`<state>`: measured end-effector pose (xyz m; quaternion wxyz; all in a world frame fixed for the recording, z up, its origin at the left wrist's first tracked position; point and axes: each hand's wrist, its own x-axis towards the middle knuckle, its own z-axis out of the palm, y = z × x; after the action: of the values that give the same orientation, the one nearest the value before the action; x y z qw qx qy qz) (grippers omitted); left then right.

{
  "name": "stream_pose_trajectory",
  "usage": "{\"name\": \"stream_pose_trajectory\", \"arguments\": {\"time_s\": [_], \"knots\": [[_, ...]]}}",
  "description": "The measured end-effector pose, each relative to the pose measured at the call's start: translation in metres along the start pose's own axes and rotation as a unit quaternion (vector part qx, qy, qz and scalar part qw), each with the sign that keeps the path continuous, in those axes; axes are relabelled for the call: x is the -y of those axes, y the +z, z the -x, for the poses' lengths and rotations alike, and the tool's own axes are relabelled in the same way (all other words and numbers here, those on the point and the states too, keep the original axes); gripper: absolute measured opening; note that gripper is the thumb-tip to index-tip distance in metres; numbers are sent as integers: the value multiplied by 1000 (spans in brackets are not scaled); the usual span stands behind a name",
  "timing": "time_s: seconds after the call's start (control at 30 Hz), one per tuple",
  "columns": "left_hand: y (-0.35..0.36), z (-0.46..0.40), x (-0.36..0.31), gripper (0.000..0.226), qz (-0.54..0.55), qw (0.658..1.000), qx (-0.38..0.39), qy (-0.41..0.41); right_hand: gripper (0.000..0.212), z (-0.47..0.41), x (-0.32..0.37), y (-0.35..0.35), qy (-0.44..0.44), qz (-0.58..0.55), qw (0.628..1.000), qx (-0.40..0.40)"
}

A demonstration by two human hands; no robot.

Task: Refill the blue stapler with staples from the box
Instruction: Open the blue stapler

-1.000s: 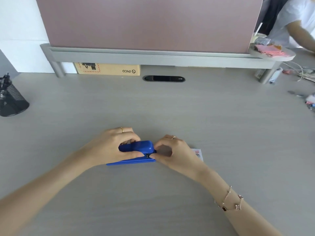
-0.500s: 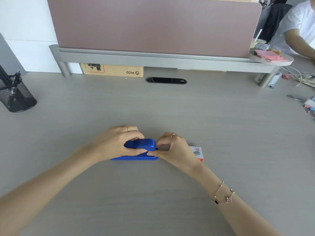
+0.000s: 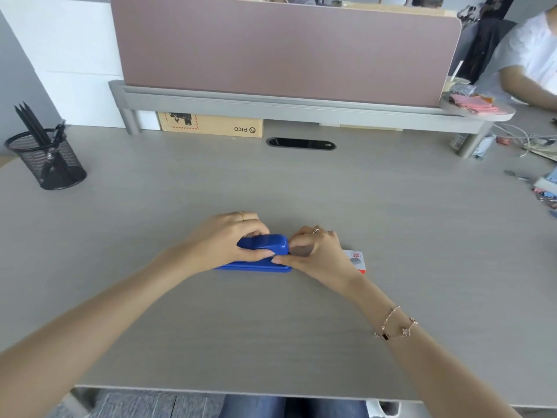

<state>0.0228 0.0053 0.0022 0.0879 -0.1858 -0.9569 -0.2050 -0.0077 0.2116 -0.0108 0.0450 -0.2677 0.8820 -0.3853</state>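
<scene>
Fingers of the left hand (image 3: 224,241) are curled over the rear of the blue stapler (image 3: 262,251), thumb pressed along its near side, pinning it to the table (image 3: 301,327). The right hand (image 3: 316,254) meets the stapler's front end — its fingers (image 3: 301,241) bent on the rounded nose of the top arm and its thumb laid against the gap above the base. The stapler is smooth, glossy plastic, a rounded upper arm over a long flat base, lying crosswise near the middle of the pale wood-grain table. One small white staple box (image 3: 357,260) with red print lies flat just beside the right wrist, partly hidden by it; whether it is open cannot be told. Each hand wears one ring, and a thin chain bracelet (image 3: 396,324) with small charms circles the right forearm. At the far left stands one black wire-mesh pen cup (image 3: 48,159) holding several dark pencils. Behind it all — a dusty-pink fabric partition (image 3: 283,49) on a grey metal rail, with one cardboard box (image 3: 211,125) beneath.
</scene>
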Motion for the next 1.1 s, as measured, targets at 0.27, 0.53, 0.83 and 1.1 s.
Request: {"name": "stream_pose_trajectory", "arguments": {"time_s": [0.27,0.53,0.83,1.1], "knots": [[5,-3,2,39,6,1000,-8,-2,32,-4,-10,1,-20,-3,1000,-16],[-2,-1,8,40,97,994,-57,-14,14,-4,-14,3,-20,-3,999,-42],[-16,13,9,24,210,969,-118,-64,15,-4,-14,7,-23,28,996,-81],[-27,29,25,23,272,951,-124,-79,15,-4,-17,7,-32,49,995,-83]]}}
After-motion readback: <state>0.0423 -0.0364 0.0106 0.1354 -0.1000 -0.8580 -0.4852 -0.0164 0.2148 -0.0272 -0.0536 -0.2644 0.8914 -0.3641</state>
